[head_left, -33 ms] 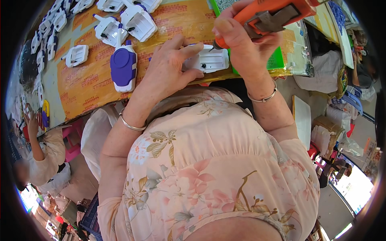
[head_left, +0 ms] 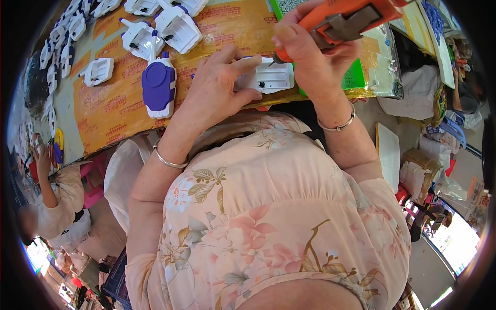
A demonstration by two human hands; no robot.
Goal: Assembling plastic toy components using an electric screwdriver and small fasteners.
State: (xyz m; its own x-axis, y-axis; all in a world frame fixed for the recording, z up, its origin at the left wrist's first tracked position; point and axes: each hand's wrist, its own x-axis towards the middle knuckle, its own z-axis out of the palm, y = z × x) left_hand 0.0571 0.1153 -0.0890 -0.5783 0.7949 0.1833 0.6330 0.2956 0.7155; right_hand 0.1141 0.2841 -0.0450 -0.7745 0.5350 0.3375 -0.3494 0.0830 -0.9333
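Observation:
My left hand (head_left: 219,85) is closed on a white plastic housing (head_left: 276,80), its thumb and forefinger pressing the near and far sides against the table edge. The housing lies open side up, with a small black part inside. In my right hand (head_left: 315,57) is an orange electric screwdriver (head_left: 343,23), held at a slant. Its dark tip touches or nearly touches the housing's far side; I cannot tell which. Left of my left hand lies a purple-and-white device (head_left: 158,85), purple face up.
Several white housings (head_left: 178,31) lie at the back left, with a smaller white shell (head_left: 98,71) nearer. A green tray (head_left: 354,77) sits partly behind my right hand. The table (head_left: 113,116) has orange printed tape. Another person's arm (head_left: 46,183) reaches in at the far left.
The orange screwdriver's body has shifted very slightly in my right hand. My left hand and the housing stay where they were.

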